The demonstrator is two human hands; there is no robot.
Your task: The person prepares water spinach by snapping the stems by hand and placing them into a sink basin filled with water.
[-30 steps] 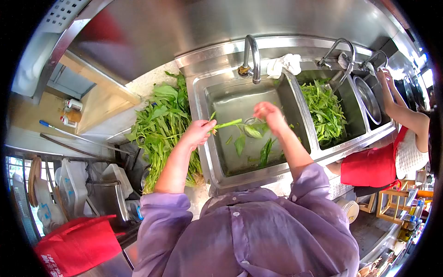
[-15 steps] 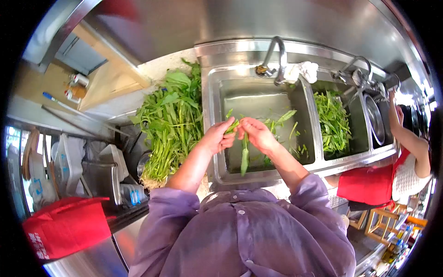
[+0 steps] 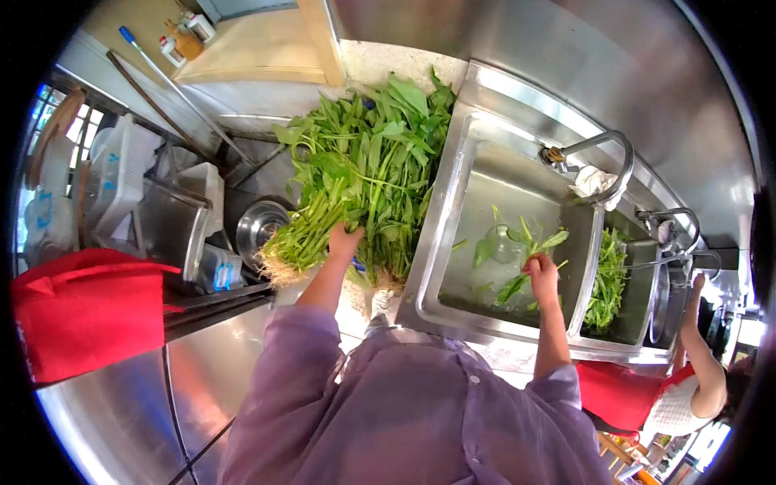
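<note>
Now the big sink [image 3: 505,182] holds water and loose greens [image 3: 487,250], right fingers [image 3: 543,267] pinching a sprig; left fingers [image 3: 347,241] grasp piled stems [image 3: 311,234].

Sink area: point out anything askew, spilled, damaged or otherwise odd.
Nothing looks seriously wrong. A white cloth lies bunched behind the large basin, beside its faucet, which looks a little untidy. Loose green bits in that basin seem ordinary. I see no clear spill or damage.
</note>
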